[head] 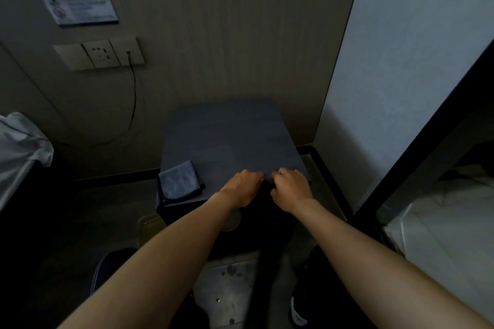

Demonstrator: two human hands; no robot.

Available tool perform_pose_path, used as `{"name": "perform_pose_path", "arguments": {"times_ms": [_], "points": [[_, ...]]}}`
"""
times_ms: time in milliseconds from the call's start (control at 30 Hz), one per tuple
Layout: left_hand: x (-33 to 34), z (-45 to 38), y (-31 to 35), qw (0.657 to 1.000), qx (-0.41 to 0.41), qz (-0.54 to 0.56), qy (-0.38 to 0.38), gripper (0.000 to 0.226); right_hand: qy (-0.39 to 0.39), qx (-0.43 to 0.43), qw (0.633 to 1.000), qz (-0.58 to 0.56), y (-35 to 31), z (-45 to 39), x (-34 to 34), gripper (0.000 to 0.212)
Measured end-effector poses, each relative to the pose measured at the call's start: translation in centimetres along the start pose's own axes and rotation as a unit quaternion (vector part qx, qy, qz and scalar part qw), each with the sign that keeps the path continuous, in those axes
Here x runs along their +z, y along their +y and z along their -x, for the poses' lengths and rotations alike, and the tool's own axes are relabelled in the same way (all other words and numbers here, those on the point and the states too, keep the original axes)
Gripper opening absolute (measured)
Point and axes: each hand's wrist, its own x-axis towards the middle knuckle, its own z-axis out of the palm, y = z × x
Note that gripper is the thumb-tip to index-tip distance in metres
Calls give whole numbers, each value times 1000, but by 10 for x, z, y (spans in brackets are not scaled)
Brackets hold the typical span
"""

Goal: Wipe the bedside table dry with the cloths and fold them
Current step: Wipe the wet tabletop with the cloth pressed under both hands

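The bedside table (230, 139) has a grey top and stands against the wall. A folded grey cloth (179, 181) with a dark trim lies on its front left corner. My left hand (244, 187) and my right hand (290, 187) sit close together at the table's front edge, fingers curled. Between them they pinch the edge of a second, dark cloth (268, 178). In the dim light most of this cloth is hard to tell from the black table front below it.
A socket panel (100, 54) on the wall has a black cable (133, 104) hanging down to the left of the table. Bedding (21, 147) shows at the left edge and a white bed (443, 222) at the right. A dark shoe (299, 310) is on the floor.
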Motion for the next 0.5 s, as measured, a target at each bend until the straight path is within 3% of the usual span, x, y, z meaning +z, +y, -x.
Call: {"name": "perform_pose_path", "arguments": {"times_ms": [233, 500], "points": [[-42, 5, -17, 989, -34, 130, 69, 28, -1, -9, 995, -98, -12, -4, -33, 36], [-84, 13, -25, 982, -41, 178, 53, 26, -48, 28, 957, -286, -28, -8, -53, 32]]}}
